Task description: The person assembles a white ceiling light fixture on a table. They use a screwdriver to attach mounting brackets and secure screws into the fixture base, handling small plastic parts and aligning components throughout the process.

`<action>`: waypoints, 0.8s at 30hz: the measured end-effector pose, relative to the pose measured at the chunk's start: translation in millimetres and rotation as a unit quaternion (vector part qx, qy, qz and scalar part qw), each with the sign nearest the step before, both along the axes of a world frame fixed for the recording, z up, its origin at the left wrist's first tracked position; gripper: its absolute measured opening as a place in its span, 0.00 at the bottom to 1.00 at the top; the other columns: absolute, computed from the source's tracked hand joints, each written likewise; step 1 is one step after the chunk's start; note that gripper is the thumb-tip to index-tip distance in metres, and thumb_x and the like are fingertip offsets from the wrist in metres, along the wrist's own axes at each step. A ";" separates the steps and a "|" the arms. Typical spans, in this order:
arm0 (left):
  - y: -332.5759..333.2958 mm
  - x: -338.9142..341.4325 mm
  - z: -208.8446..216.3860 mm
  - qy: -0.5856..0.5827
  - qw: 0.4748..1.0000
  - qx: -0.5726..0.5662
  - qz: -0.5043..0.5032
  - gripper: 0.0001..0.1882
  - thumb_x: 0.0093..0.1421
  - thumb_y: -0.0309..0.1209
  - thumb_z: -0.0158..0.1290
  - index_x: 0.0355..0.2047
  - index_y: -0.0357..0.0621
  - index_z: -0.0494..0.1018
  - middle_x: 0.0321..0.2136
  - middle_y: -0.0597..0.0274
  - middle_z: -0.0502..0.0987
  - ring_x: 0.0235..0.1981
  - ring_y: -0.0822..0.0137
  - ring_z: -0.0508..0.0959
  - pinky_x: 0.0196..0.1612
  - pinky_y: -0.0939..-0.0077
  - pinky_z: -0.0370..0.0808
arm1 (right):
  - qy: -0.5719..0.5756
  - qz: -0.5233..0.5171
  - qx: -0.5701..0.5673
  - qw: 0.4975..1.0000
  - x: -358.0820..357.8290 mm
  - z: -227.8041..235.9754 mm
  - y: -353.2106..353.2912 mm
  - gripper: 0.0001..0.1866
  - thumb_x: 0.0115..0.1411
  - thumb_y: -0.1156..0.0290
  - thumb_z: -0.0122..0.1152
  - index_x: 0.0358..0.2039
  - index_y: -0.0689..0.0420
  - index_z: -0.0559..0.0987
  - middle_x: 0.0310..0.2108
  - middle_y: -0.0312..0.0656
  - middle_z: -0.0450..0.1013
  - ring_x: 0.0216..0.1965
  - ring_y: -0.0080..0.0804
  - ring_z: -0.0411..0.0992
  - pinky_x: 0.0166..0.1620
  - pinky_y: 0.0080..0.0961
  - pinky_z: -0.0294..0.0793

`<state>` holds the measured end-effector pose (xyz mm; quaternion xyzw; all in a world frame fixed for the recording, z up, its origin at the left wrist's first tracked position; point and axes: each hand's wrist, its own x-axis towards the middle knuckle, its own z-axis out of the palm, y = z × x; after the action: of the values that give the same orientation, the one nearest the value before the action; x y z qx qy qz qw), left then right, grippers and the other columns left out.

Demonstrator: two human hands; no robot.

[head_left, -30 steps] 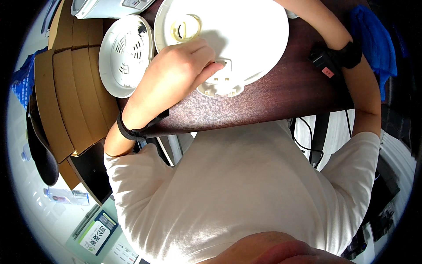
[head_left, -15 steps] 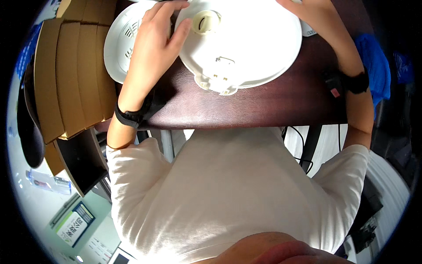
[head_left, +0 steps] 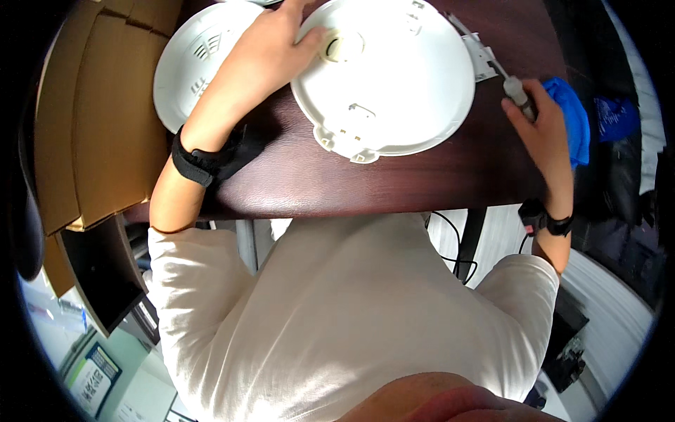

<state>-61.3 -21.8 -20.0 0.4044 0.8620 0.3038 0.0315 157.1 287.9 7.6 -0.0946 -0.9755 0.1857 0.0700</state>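
Note:
A white round plastic cover (head_left: 401, 84) lies on the dark red-brown table, with a round cream fitting near its left side and small tabs on its near edge. My left hand (head_left: 278, 46) grips its far left rim, the thumb lying on the surface by the fitting; the fingertips are partly cut off by the top edge. To the right of the cover, my right hand (head_left: 541, 123) is closed round the grey handle of a screwdriver (head_left: 515, 90). Its long thin shaft points away and to the left, beside the cover's right rim.
Left of the cover lies another white round plastic part (head_left: 186, 67) with slots, partly behind my left arm. Cardboard boxes (head_left: 105, 119) stand at the left. A small white piece (head_left: 484, 60) lies under the shaft; blue cloth (head_left: 573, 123) is at the right.
My right hand has come off the cover's far right side, moved nearer and right, and now holds the screwdriver. My left hand stays by the cover's left rim.

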 end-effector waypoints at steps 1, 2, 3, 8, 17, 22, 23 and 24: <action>2.9 1.6 3.7 -0.011 1.000 -0.015 0.014 0.22 0.65 0.36 0.52 0.54 0.33 0.68 0.41 0.41 0.80 0.43 0.51 0.81 0.46 0.66 0.75 | -0.012 -0.019 -0.015 1.000 13.2 -0.3 -1.9 0.13 0.61 0.66 0.64 0.43 0.60 0.75 0.31 0.47 0.76 0.32 0.35 0.75 0.34 0.28 0.71; 5.5 1.8 6.7 -0.018 0.999 -0.033 0.030 0.22 0.65 0.36 0.52 0.54 0.33 0.68 0.42 0.40 0.80 0.44 0.50 0.81 0.46 0.65 0.75 | -0.019 -0.036 -0.032 0.999 25.8 -4.0 -2.9 0.13 0.61 0.68 0.64 0.42 0.60 0.75 0.30 0.47 0.75 0.31 0.35 0.75 0.34 0.27 0.70; 2.6 -2.0 -1.8 0.015 1.000 -0.001 0.024 0.22 0.65 0.36 0.52 0.54 0.33 0.68 0.40 0.40 0.80 0.42 0.50 0.81 0.45 0.66 0.76 | -0.011 -0.028 -0.054 0.998 36.9 -7.6 -1.7 0.13 0.60 0.69 0.65 0.41 0.60 0.75 0.29 0.47 0.74 0.30 0.34 0.73 0.33 0.27 0.69; -2.0 -19.4 -12.3 0.002 0.999 -0.046 -0.005 0.22 0.64 0.36 0.53 0.52 0.33 0.70 0.36 0.41 0.80 0.36 0.50 0.82 0.40 0.64 0.76 | -0.050 -0.043 -0.071 0.995 62.8 10.3 -20.4 0.11 0.58 0.70 0.66 0.39 0.60 0.76 0.29 0.45 0.74 0.28 0.34 0.72 0.32 0.27 0.70; 4.7 1.4 14.9 -0.044 0.999 0.008 0.003 0.16 0.60 0.35 0.53 0.32 0.28 0.72 0.27 0.31 0.75 0.35 0.40 0.79 0.38 0.53 0.73 | -0.107 0.158 0.012 0.982 16.6 72.1 -76.0 0.14 0.55 0.68 0.68 0.40 0.60 0.78 0.32 0.45 0.75 0.28 0.39 0.75 0.30 0.26 0.70; 3.4 -1.5 4.7 -0.035 0.999 0.011 0.009 0.17 0.60 0.35 0.53 0.33 0.27 0.72 0.30 0.32 0.76 0.37 0.38 0.78 0.42 0.53 0.74 | -0.126 0.225 0.110 0.960 -12.4 81.1 -84.0 0.15 0.55 0.66 0.68 0.40 0.60 0.78 0.33 0.46 0.77 0.28 0.43 0.76 0.30 0.29 0.72; 3.8 -1.5 4.0 -0.038 0.999 0.016 0.011 0.17 0.60 0.35 0.54 0.33 0.27 0.72 0.30 0.32 0.76 0.37 0.38 0.78 0.42 0.53 0.74 | -0.129 0.230 0.124 0.957 -16.0 82.9 -84.8 0.15 0.55 0.66 0.68 0.40 0.61 0.78 0.33 0.47 0.77 0.28 0.44 0.76 0.30 0.30 0.72; 4.8 -1.3 3.9 -0.040 0.999 0.021 0.012 0.17 0.59 0.35 0.54 0.33 0.27 0.72 0.31 0.32 0.77 0.38 0.38 0.78 0.43 0.53 0.74 | -0.139 0.224 0.125 0.957 -18.7 85.1 -85.9 0.15 0.55 0.65 0.68 0.39 0.61 0.79 0.33 0.47 0.77 0.27 0.44 0.76 0.30 0.30 0.72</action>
<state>-62.7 -17.1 -16.2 0.3818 0.8583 0.3385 0.0539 138.4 202.0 92.6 0.1107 -0.9873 0.0579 -0.0981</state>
